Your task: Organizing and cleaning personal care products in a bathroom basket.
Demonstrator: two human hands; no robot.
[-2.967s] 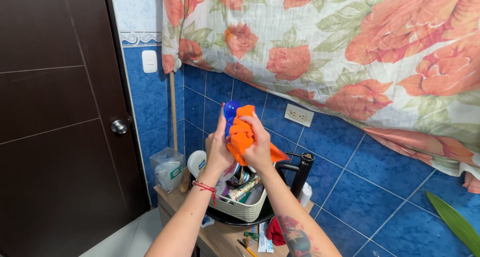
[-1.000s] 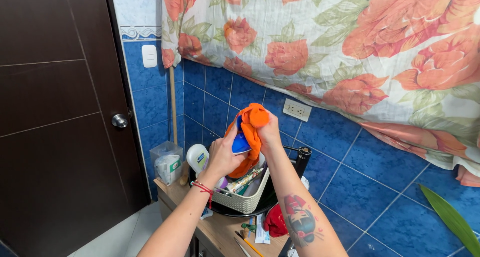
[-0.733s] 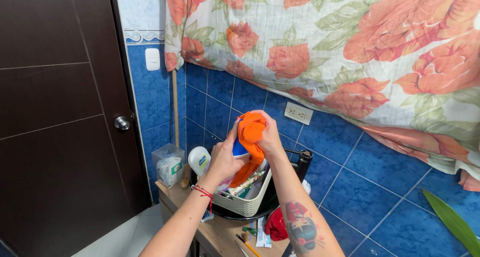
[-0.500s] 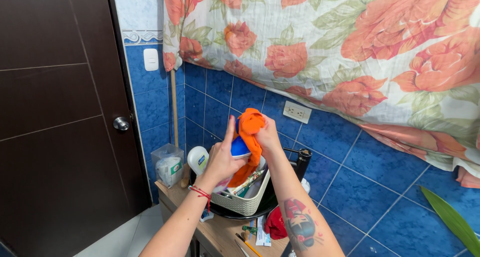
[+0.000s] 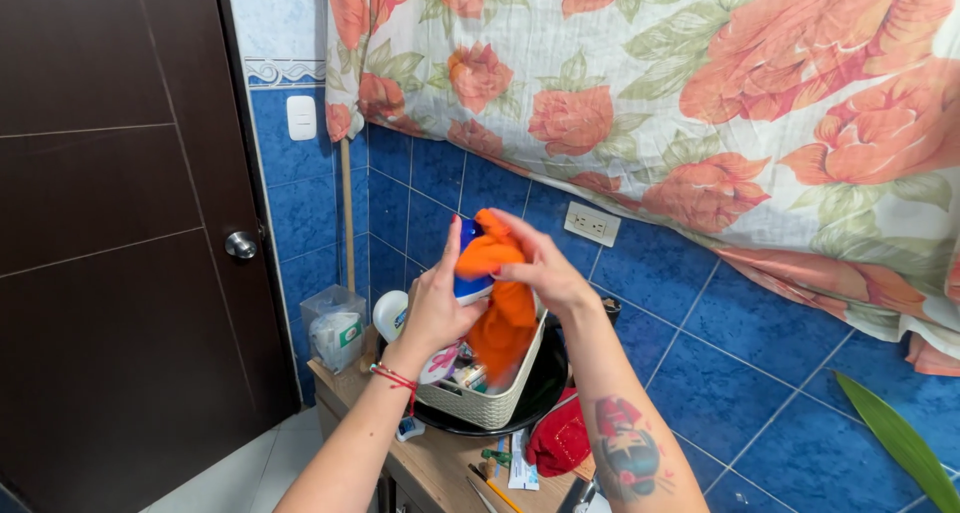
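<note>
The left hand (image 5: pixel 437 308) is closed around a small blue plastic bottle with a white band (image 5: pixel 468 273), holding it up in the air above the cream woven plastic basket (image 5: pixel 497 405). The right hand (image 5: pixel 537 263) pinches a bright orange soft cloth (image 5: pixel 500 308) against the bottle's top and side, with the loose end of the cloth hanging down toward the basket's rim.

The main risk, as I judge it, is the bottle slipping: the left grip covers only its lower part, and a hard rub from the cloth could twist it out of the fingers. It would then drop into the crowded basket (tubes and small items stand in it) or bounce past the edge of the black round basin (image 5: pixel 545 388) beneath. The dangling cloth tail could also snag on something upright in the basket and tip it. The basket sits near the front edge of the narrow wooden counter (image 5: pixel 440 463), so a knock might shift it toward the floor. A red fabric pouch (image 5: pixel 560 441) lies just beside the basin.
</note>
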